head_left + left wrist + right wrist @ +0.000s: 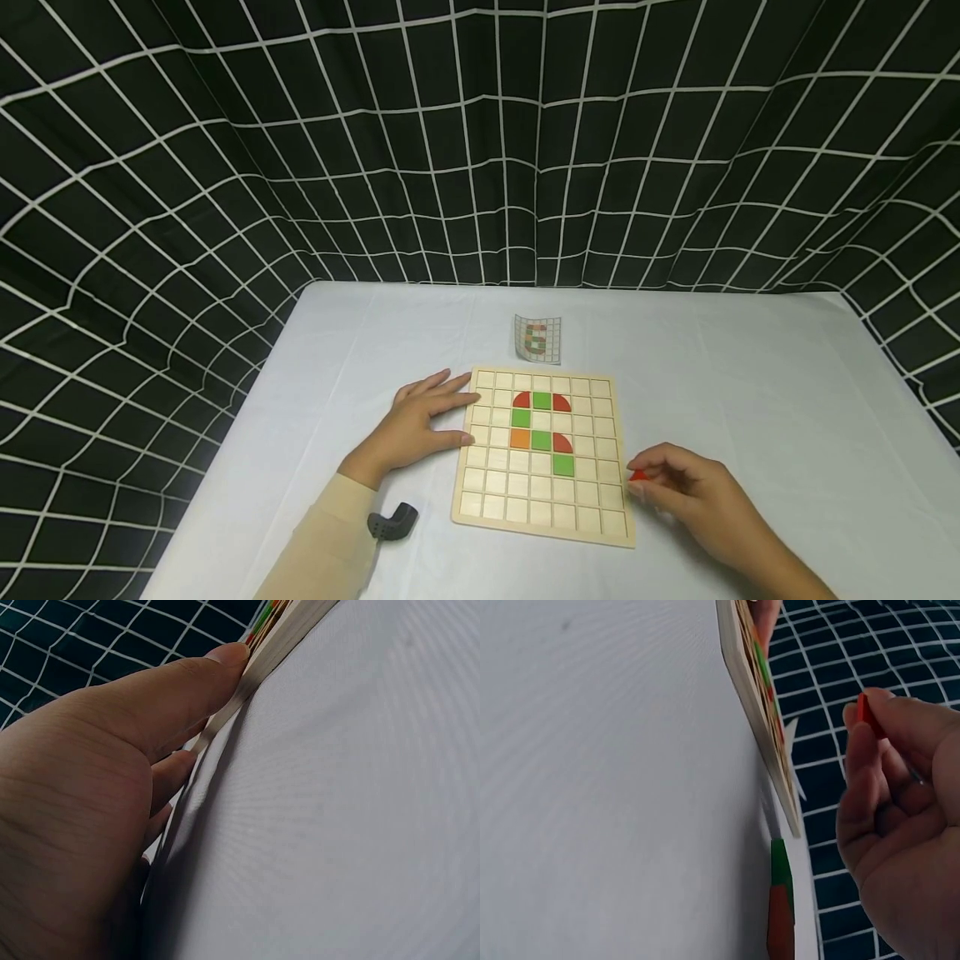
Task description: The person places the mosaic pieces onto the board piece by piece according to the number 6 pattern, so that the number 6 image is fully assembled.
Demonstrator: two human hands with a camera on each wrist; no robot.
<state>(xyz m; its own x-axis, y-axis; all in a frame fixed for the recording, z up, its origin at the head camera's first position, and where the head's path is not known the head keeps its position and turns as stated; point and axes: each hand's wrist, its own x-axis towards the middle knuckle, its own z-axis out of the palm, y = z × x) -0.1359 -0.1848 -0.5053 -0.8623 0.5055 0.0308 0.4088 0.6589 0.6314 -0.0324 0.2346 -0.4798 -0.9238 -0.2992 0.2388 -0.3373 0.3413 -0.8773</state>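
Note:
A square wooden grid board [517, 483] lies on the white table. Fitted into its cells are several green squares [563, 466], an orange square [520, 438] and three red quarter-round tiles [562, 443]. My left hand [420, 425] rests along the board's left edge, fingers extended and fingertips on the rim. In the left wrist view the thumb [187, 686] touches the board's side [277, 656]. Just off the right edge, my right hand [690, 492] pinches a small red tile [868, 716] between thumb and fingers. The tile's full outline is hidden by them.
Behind the board stands a curled pattern card [537, 340] printed with a coloured grid design. A black angled object [393, 522] sits by the left forearm. Close to the board in the right wrist view are a green piece [781, 862] and an orange piece [781, 922].

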